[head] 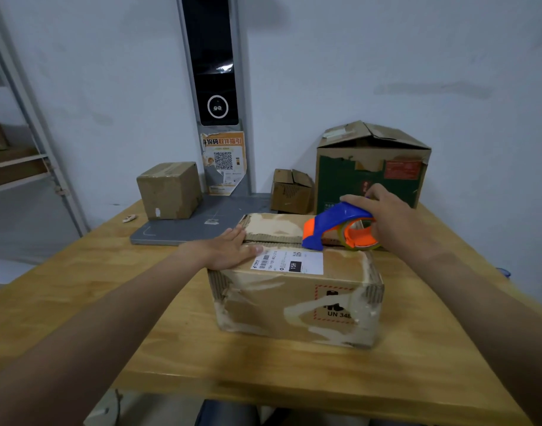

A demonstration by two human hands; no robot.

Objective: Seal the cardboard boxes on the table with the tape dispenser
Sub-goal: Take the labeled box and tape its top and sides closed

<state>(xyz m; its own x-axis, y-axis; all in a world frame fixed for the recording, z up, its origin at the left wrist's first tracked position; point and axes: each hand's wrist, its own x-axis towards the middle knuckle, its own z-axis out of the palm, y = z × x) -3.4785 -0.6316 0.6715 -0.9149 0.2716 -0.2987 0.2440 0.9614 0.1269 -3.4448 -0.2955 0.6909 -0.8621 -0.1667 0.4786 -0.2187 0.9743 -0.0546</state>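
A worn brown cardboard box (297,302) with a white shipping label sits in the middle of the wooden table (79,302). My left hand (226,250) lies flat on the left end of its top, fingers straight, pressing the flaps down. My right hand (392,216) grips a blue and orange tape dispenser (334,229), whose front end rests on the box's top seam near the right side.
A closed brown box (169,190) stands on a grey scale platform (183,226) at the back left. A small open box (291,192) and a large green box (371,170) with raised flaps stand at the back right. Metal shelving (24,149) is on the left.
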